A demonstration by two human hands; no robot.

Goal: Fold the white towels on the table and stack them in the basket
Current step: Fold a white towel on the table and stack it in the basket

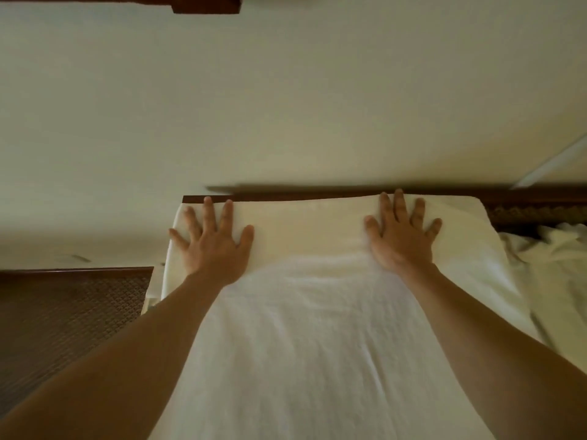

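Observation:
A large white towel (311, 328) lies spread flat on the table, running from the near edge of the view up to the table's dark wooden far edge (317, 196). My left hand (211, 239) presses flat on the towel's far left corner with fingers spread. On the far right part of the same towel, my right hand (401, 236) lies flat as well, fingers straight and spread. Both forearms stretch over the cloth. More white towels (549, 265) lie crumpled at the right. No basket is in view.
A dark woven-pattern surface with a wooden rim (73, 319) sits lower at the left. A pale wall (286, 100) rises right behind the table. Dark wood trim (206, 4) shows at the top left.

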